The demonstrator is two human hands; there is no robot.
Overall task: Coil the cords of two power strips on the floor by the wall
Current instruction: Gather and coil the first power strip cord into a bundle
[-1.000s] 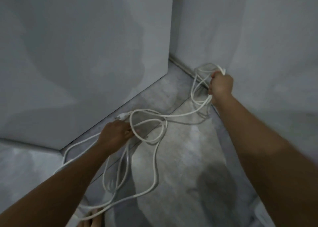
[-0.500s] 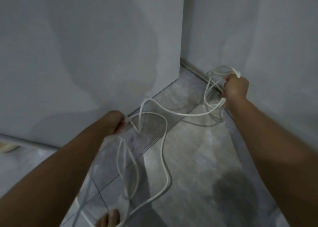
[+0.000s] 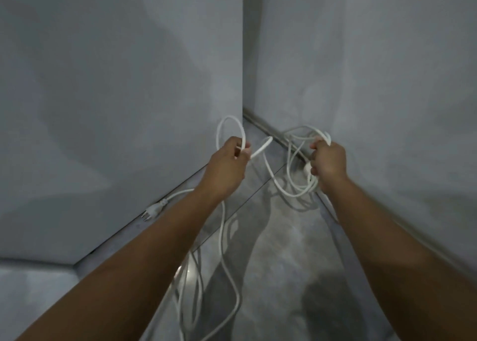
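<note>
Two hands are working one white cord [image 3: 268, 170]: we are clamping gathered loops in the closed right hand [image 3: 327, 160] near the wall [image 3: 361, 82] while the left hand [image 3: 227, 165] is pinching a fresh loop, slack trailing across the floor [image 3: 284, 250].

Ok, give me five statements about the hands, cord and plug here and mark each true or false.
1. The right hand grips a bundle of cord loops. True.
2. The left hand is empty. False: it pinches a raised loop of white cord.
3. The plug lies on the floor by the wall. True.
4. The cord is black. False: it is white.
5. All slack is gathered up. False: long strands trail on the floor.
</note>
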